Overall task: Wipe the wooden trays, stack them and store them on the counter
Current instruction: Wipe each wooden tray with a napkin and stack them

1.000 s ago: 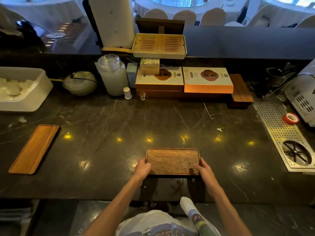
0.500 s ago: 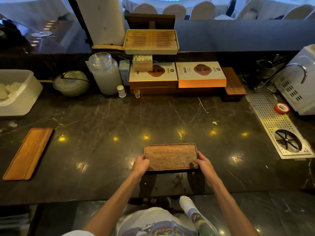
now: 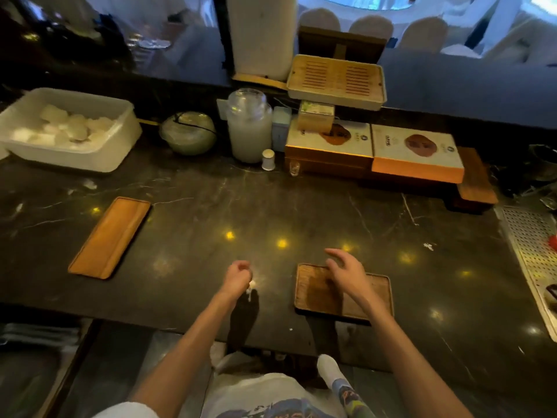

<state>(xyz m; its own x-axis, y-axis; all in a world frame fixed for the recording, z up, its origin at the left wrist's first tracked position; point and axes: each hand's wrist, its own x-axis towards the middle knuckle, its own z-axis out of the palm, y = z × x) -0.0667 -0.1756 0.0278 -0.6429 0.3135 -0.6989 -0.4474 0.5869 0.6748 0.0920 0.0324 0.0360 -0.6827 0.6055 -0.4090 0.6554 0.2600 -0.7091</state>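
**Two flat trays, a wipe still to come**

At far left a white bin [image 3: 69, 131] holds what look like folded cloths. The long orange-toned tray [image 3: 110, 238] lies flat on the dark surface [image 3: 271, 206], well apart from the hands. The left hand [image 3: 236, 277] is closed into a loose fist, with something small and pale showing at it; I cannot tell what. The right hand [image 3: 346, 271] hovers open, fingers spread, over the darker wooden tray [image 3: 370, 300] near the front edge, gripping nothing. Both trays look stiff, light and shallow-rimmed, best taken by the long edges; polished stone may let them slide. Jar [image 3: 248, 128] and boxes [image 3: 373, 149] at the back stand clear.
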